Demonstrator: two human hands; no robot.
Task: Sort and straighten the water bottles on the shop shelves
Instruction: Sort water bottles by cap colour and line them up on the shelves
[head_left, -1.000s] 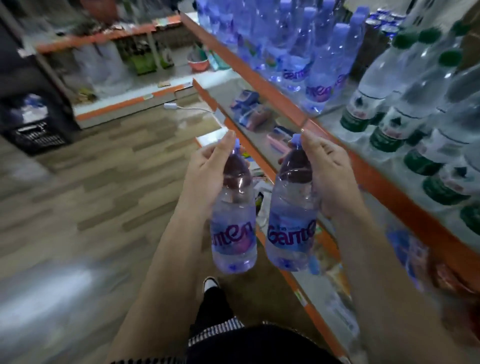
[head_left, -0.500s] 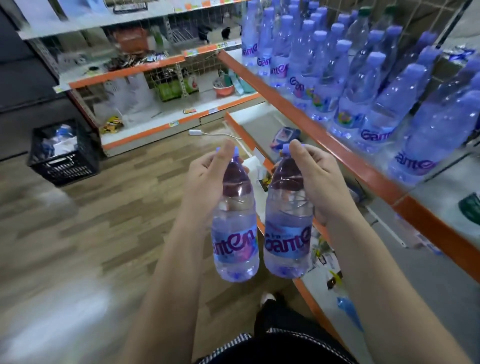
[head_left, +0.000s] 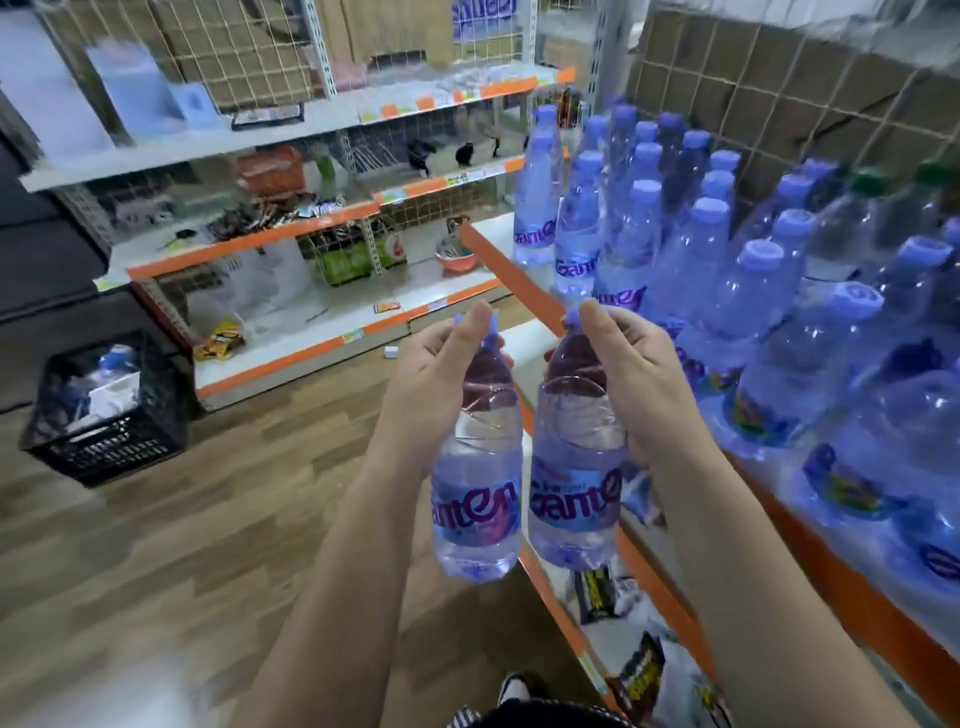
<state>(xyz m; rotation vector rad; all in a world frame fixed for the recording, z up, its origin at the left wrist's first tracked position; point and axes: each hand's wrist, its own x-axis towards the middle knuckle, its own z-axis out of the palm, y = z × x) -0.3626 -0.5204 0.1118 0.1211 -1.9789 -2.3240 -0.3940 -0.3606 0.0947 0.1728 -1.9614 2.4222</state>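
My left hand (head_left: 434, 374) grips the neck of one clear water bottle with a purple label (head_left: 478, 499). My right hand (head_left: 631, 374) grips the neck of a second like bottle (head_left: 574, 493). Both bottles hang upright, side by side, over the floor just left of the orange shelf edge (head_left: 511, 267). On that shelf to the right stand several purple-capped water bottles (head_left: 691, 270) in rows. A few green-capped bottles (head_left: 872, 208) stand behind them at the far right.
A black crate (head_left: 104, 415) with items sits on the wooden floor at left. Another shelf unit (head_left: 291, 234) with assorted goods stands ahead. Lower shelves (head_left: 613, 613) below the bottles hold snack packets. My shoe (head_left: 511, 688) shows at the bottom.
My view has turned left and up along the shelf; the green-capped bottles slid off to the right edge. Both hands keep holding their bottles together in front of me.
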